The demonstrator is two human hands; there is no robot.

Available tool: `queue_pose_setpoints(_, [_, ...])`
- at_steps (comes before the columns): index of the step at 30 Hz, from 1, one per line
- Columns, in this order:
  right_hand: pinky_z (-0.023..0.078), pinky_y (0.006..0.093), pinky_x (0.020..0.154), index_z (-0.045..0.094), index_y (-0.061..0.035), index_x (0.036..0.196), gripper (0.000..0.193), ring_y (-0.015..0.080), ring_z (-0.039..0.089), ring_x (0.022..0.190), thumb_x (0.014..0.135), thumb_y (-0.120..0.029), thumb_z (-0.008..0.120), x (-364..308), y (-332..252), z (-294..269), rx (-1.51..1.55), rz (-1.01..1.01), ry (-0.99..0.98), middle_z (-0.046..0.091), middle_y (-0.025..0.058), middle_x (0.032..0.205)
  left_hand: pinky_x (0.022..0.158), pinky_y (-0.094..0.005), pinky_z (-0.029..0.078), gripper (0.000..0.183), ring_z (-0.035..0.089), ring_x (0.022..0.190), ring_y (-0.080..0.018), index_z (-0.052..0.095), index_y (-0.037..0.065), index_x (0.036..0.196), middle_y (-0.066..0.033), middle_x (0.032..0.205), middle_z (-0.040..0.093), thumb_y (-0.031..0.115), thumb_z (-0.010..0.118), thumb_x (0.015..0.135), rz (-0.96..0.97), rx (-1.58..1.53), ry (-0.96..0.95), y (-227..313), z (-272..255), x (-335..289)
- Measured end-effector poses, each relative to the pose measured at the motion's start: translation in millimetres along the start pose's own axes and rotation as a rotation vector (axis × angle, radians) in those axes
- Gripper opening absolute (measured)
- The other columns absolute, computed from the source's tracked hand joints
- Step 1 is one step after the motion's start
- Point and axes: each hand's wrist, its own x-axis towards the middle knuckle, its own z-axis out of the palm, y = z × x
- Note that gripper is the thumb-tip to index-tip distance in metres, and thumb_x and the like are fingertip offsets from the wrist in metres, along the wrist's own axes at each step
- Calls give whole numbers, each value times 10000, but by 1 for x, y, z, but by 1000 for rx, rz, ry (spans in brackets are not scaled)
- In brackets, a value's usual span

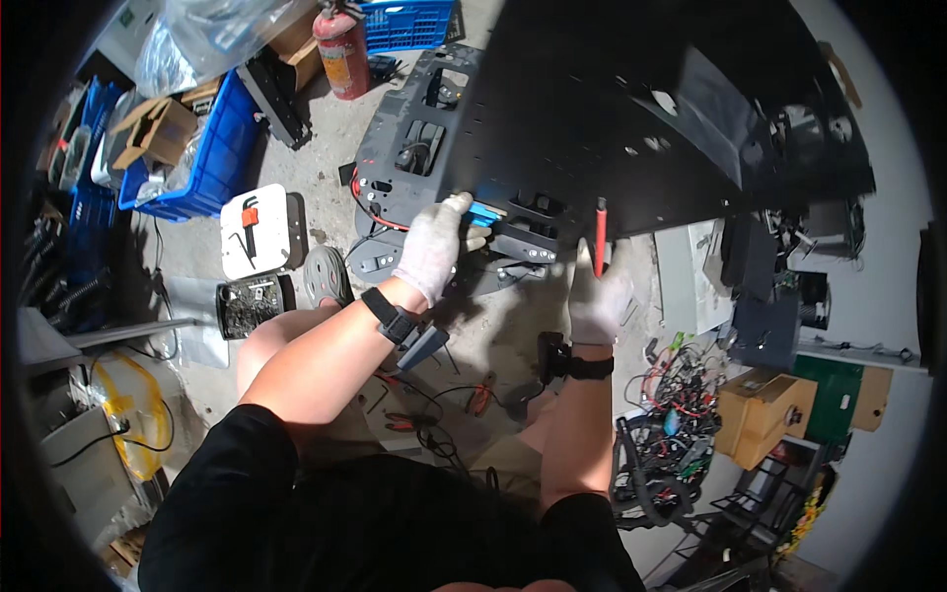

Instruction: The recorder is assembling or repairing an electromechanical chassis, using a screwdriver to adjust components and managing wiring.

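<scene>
Head view: you are crouched over a concrete floor (326, 187), both forearms reaching forward to a large black perforated metal panel (592, 118) that is tilted up in front of you. Your left hand (434, 247), in a white knit glove, is curled against the panel's near edge, its fingers closed about a small blue part (483, 214) beside the black connector blocks (523, 242) mounted there. Your right hand (597, 296), also gloved, is closed around a red-handled tool (600, 232) that stands upright, its tip meeting the panel's near edge just right of the connector blocks. Each wrist carries a black strap.

Below the panel lies a second black chassis plate (414, 138) with rectangular cut-outs and a red wire. A red fire extinguisher (341, 49) stands at the far side, with blue crates (212, 148) to the far left. A white board (254, 229) lies on the floor at left. A tangle of cables (671, 434) and a cardboard box (764, 414) sit near right.
</scene>
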Motion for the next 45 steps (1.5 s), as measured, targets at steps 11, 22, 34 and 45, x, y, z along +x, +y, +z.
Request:
queue_pose_setpoints(11, [510, 443, 648, 621, -27, 971, 107, 376, 642, 713, 911, -115, 633, -6, 26, 6, 68, -160, 242, 641, 195, 789, 760, -319, 567, 450, 665, 893, -168, 645, 79, 1192, -60, 1030, 682, 486, 543, 1030, -98, 76, -26, 6, -11, -9])
queue_pose_setpoints(22, [510, 495, 839, 670, -7, 1023, 345, 450, 664, 954, 953, -342, 626, -175, 159, 113, -123, 89, -788, 693, 263, 979, 923, -358, 495, 471, 624, 1077, -237, 536, 20, 1330, -146, 1228, 618, 357, 556, 1002, 91, 26, 76, 7, -53, -32])
queue_pose_setpoints(34, [564, 473, 897, 694, -40, 1120, 310, 369, 685, 1078, 904, -236, 588, -272, 277, 265, -543, 261, -980, 722, 217, 1099, 982, -425, 506, 385, 614, 1173, -297, 521, 39, 1298, -139, 1254, 611, 342, 463, 1067, 152, -153, 89, 34, -73, -55])
queue_pose_setpoints(45, [571, 483, 855, 696, -43, 1050, 281, 377, 715, 977, 869, -241, 610, -213, 306, 306, -581, 103, -1058, 728, 218, 1059, 1018, -385, 468, 410, 604, 1195, -246, 524, 79, 1318, -120, 1312, 608, 385, 418, 1066, 150, -82, -17, 35, -56, -47])
